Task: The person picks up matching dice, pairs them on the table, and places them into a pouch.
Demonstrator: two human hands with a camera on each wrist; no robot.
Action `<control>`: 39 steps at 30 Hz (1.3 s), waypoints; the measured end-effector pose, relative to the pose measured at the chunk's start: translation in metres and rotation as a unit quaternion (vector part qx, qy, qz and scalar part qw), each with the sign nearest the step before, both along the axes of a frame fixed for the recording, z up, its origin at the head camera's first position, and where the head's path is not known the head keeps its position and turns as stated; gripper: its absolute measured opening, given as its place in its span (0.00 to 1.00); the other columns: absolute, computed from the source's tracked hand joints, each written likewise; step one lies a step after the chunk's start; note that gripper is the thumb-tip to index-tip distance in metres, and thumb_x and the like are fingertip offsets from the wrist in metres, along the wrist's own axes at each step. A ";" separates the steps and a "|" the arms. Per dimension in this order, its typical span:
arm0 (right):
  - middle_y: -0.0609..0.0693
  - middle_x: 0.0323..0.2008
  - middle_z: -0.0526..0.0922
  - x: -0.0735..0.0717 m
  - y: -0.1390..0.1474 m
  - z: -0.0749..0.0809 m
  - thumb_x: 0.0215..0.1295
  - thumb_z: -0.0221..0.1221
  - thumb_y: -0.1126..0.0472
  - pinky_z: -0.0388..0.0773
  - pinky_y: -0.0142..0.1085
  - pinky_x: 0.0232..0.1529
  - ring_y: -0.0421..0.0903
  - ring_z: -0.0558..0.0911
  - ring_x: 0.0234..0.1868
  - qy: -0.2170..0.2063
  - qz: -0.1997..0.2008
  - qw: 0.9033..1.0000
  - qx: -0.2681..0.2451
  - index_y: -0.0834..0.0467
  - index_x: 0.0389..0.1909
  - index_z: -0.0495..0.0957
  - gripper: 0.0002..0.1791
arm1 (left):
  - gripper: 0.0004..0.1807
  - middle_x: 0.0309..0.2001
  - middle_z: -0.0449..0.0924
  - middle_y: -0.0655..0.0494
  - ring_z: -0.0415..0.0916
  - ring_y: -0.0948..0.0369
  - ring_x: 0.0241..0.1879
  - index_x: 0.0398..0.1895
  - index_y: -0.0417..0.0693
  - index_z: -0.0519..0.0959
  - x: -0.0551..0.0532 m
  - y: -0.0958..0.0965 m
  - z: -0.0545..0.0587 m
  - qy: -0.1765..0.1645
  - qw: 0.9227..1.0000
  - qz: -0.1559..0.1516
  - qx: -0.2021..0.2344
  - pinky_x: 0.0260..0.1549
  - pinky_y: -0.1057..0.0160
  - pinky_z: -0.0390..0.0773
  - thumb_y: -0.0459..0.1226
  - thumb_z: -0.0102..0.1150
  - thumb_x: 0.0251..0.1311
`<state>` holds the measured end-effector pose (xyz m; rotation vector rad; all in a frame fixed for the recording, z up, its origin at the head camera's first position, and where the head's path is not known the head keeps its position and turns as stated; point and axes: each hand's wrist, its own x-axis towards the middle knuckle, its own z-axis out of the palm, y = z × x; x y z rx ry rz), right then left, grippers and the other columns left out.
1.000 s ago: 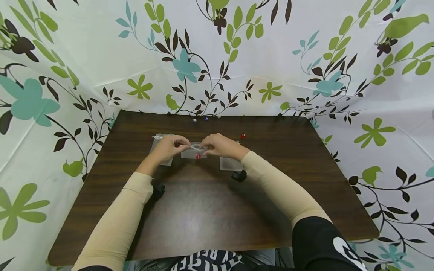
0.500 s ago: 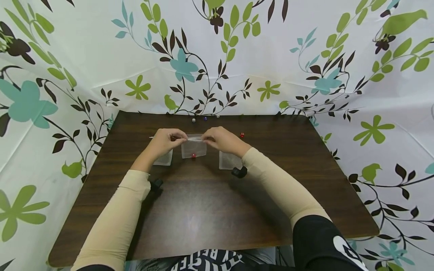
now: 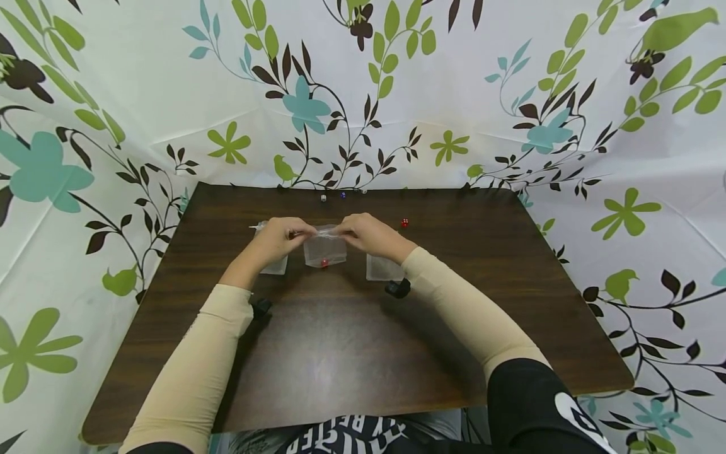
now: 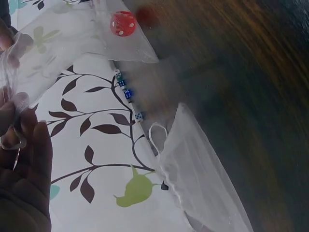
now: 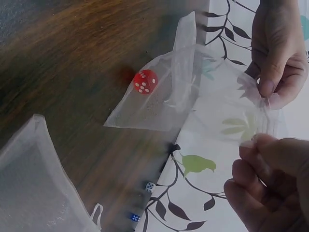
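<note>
Both hands hold a small sheer white mesh bag (image 3: pixel 325 249) by its top edge, just above the brown table (image 3: pixel 351 340). My left hand (image 3: pixel 296 234) pinches the top left corner and my right hand (image 3: pixel 345 232) pinches the top right. A red die (image 3: pixel 324 263) lies in the bottom of the hanging bag. The right wrist view shows the die (image 5: pixel 145 81) through the mesh bag (image 5: pixel 193 96), with left-hand fingertips (image 5: pixel 268 89) gripping the rim. In the left wrist view the same die (image 4: pixel 122 23) sits in the bag's lower corner.
Two more mesh bags lie flat on the table, one under my left wrist (image 3: pixel 274 266) and one under my right (image 3: pixel 382 268). A second red die (image 3: pixel 404 222) sits beyond my right hand. Several small dice (image 3: pixel 343 195) line the far edge by the floral curtain (image 3: pixel 363 94).
The bag was bunched low between the hands; now its top is drawn taut between them and it hangs straighter, with the die at the bottom. Both hands have shifted slightly farther from me.
</note>
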<state>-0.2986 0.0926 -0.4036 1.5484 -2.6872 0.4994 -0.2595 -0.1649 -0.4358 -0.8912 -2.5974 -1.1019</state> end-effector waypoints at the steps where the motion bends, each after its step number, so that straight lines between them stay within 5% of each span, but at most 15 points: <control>1: 0.53 0.42 0.86 0.000 0.000 0.000 0.72 0.60 0.68 0.77 0.37 0.46 0.45 0.82 0.42 -0.002 -0.003 1.000 0.002 0.63 0.55 0.84 0.14 | 0.10 0.41 0.88 0.49 0.75 0.58 0.32 0.45 0.43 0.88 0.000 0.000 0.000 0.007 1.000 -0.006 -0.009 0.33 0.58 0.74 0.26 0.64 0.65; 9: 0.53 0.46 0.85 0.005 0.000 0.000 0.74 0.58 0.66 0.76 0.36 0.44 0.45 0.79 0.41 0.005 -0.019 0.999 0.034 0.62 0.63 0.79 0.18 | 0.10 0.43 0.84 0.46 0.80 0.52 0.41 0.47 0.39 0.87 -0.004 0.003 0.001 0.022 0.997 -0.023 -0.065 0.41 0.51 0.78 0.25 0.60 0.67; 18: 0.52 0.44 0.85 0.003 0.003 -0.006 0.74 0.58 0.66 0.76 0.37 0.47 0.46 0.80 0.45 0.023 -0.018 0.999 0.032 0.62 0.61 0.81 0.17 | 0.07 0.44 0.84 0.43 0.82 0.46 0.46 0.44 0.35 0.85 -0.002 0.005 0.002 0.008 0.995 -0.026 -0.092 0.49 0.47 0.79 0.24 0.59 0.67; 29: 0.52 0.44 0.85 0.001 0.007 -0.011 0.73 0.59 0.67 0.77 0.38 0.50 0.47 0.81 0.47 0.031 -0.018 0.999 0.030 0.60 0.61 0.81 0.17 | 0.05 0.39 0.86 0.47 0.82 0.51 0.38 0.41 0.37 0.85 -0.003 0.004 -0.001 -0.014 0.995 -0.028 -0.090 0.41 0.49 0.79 0.31 0.65 0.65; 39: 0.53 0.44 0.86 0.000 0.009 -0.016 0.71 0.61 0.69 0.78 0.38 0.48 0.47 0.82 0.45 0.030 -0.007 0.999 -0.008 0.61 0.59 0.82 0.17 | 0.09 0.40 0.87 0.49 0.76 0.54 0.31 0.45 0.41 0.87 0.001 0.002 -0.004 -0.063 0.997 0.021 -0.045 0.33 0.55 0.76 0.37 0.65 0.68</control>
